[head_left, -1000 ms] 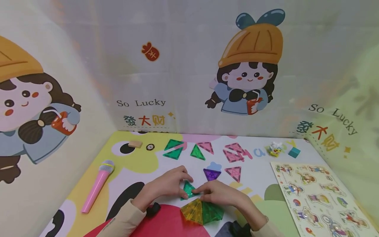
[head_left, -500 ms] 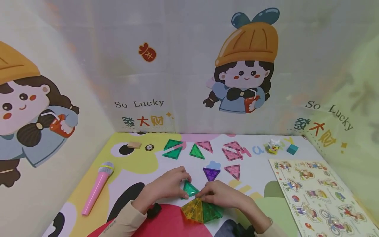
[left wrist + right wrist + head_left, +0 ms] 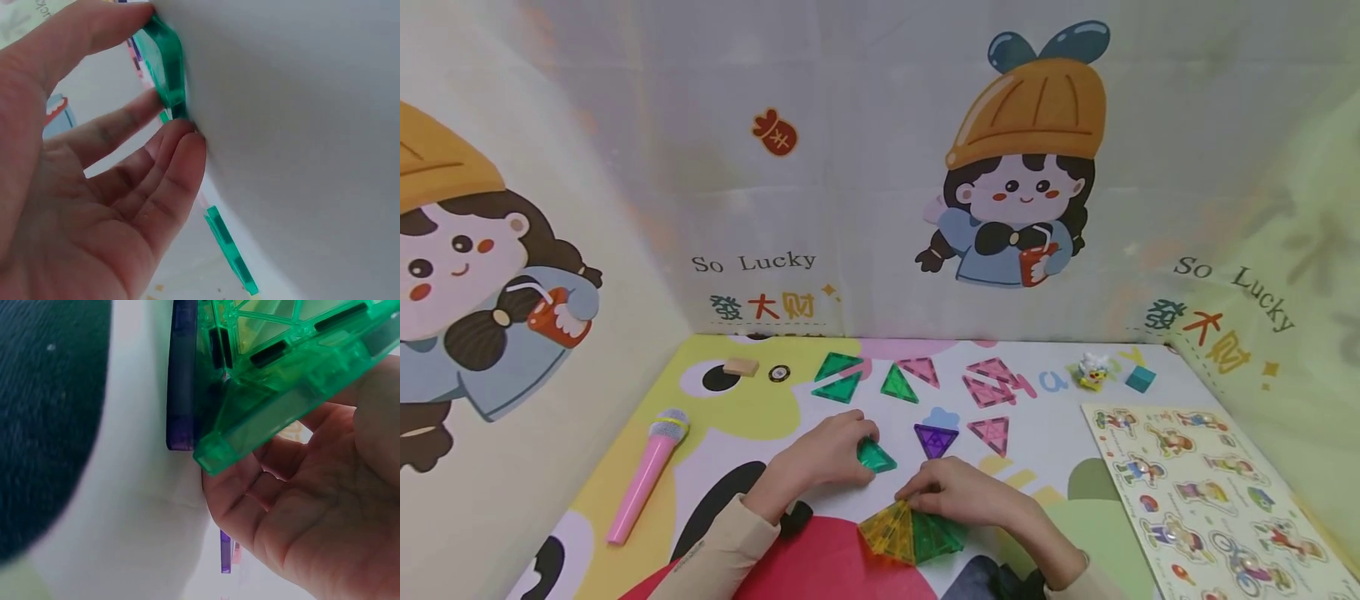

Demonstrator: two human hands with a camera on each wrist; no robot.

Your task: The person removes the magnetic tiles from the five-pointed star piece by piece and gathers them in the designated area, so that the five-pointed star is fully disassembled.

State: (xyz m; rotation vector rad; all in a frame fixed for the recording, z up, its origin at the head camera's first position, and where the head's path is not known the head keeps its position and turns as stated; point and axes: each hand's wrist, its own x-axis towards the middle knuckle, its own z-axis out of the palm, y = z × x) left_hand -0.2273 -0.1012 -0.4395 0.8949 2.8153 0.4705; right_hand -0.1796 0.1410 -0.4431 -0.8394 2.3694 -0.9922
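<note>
My left hand [image 3: 823, 450] pinches a green triangular magnetic tile [image 3: 876, 456] between thumb and fingertips. In the left wrist view that green tile [image 3: 165, 59] stands edge-on, close over the white surface. To its right, my right hand [image 3: 966, 493] has thumb and index finger at the peak of a faceted structure of yellow and green magnetic tiles [image 3: 891, 533]. Seen from the right wrist, a green tile [image 3: 275, 412] slants up in front of the curled fingers [image 3: 237, 494], beside a dark purple tile [image 3: 182, 375] low against the surface.
Beyond the hands lie green tiles [image 3: 837, 387], pink tiles [image 3: 992, 435] and a purple triangular tile [image 3: 936, 440]. A pink toy microphone [image 3: 651, 479] is at the left, a picture puzzle board [image 3: 1213, 508] at the right. Farther back are a small figurine [image 3: 1093, 373] and a teal cube [image 3: 1141, 378].
The left hand has drawn the green tile away from the yellow-and-green structure, up and to the left. My right index finger has pulled back from that tile to the structure's peak.
</note>
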